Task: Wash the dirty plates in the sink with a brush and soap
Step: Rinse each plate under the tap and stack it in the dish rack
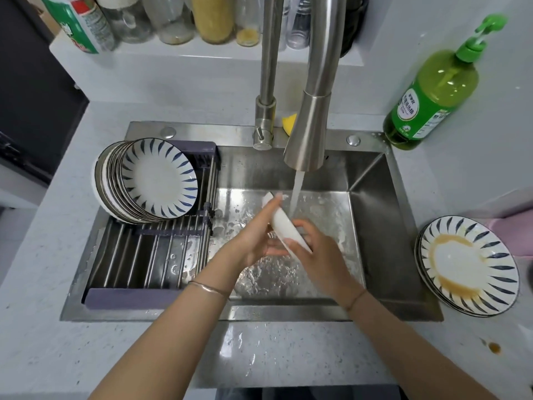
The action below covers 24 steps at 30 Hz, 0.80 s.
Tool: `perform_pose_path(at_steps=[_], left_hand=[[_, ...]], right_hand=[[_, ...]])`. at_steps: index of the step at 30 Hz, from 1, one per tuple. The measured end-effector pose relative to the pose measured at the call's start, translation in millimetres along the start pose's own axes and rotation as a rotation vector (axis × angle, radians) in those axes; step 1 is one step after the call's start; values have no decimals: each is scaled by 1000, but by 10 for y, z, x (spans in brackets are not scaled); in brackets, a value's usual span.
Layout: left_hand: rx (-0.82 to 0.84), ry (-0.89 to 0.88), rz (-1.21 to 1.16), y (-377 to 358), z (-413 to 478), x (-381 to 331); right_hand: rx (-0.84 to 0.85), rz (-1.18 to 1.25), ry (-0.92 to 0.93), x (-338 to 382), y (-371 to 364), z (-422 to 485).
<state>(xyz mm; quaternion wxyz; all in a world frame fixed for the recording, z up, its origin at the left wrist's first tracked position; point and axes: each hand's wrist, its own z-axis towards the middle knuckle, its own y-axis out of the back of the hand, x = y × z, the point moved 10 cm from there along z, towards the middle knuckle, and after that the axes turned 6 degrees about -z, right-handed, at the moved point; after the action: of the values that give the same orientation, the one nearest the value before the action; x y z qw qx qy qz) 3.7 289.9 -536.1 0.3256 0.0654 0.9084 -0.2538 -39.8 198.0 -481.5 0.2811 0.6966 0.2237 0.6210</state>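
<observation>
A speckled grey countertop (pixel 57 255) is surrounding a stainless sink (pixel 375 180), with jars (pixel 213 18) lining a shelf at 12 o'clock. At the sink's centre, a white plate (pixel 284 226) is standing on edge (only its pale underside is showing) under the water (pixel 297 192) pouring from the faucet (pixel 311 125). The left hand (pixel 253 241) is pinching its upper rim with nearly straight fingers; the right hand (pixel 320 252) is curling round its lower rim. At 9 o'clock, clean plates (pixel 158 180) are leaning in a drying rack (pixel 138 255). At 3 o'clock, brown-smeared dirty plates (pixel 467 264) are sitting stacked on the counter. A green soap bottle (pixel 427 99) is standing at 1 o'clock, and the faucet is hiding most of a yellow sponge (pixel 289 122).
</observation>
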Motion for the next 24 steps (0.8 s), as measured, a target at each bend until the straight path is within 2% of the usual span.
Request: perform_pose_path(at_steps=[3, 6, 10, 12, 15, 17, 21, 24], left_hand=[[-67, -79, 49, -13, 35, 11], [-80, -111, -91, 36, 52, 94], [-69, -189, -253, 185, 40, 74], [-72, -166, -241, 248, 33, 75], [-80, -102, -170, 285, 37, 105], [-57, -91, -182, 276, 60, 127], [-47, -101, -369, 330, 158, 295], [-94, -67, -351, 332, 227, 486]], right_hand=[[-103, -246, 115, 86, 5, -130], [-41, -166, 111, -16, 12, -162], [-266, -58, -58, -447, 486, -98], [-169, 70, -277, -673, 545, -53], [56, 417, -542, -837, 309, -64], [32, 449, -591, -846, 305, -62], [-90, 425, -531, -717, 371, 6], [-147, 406, -533, -704, 371, 9]])
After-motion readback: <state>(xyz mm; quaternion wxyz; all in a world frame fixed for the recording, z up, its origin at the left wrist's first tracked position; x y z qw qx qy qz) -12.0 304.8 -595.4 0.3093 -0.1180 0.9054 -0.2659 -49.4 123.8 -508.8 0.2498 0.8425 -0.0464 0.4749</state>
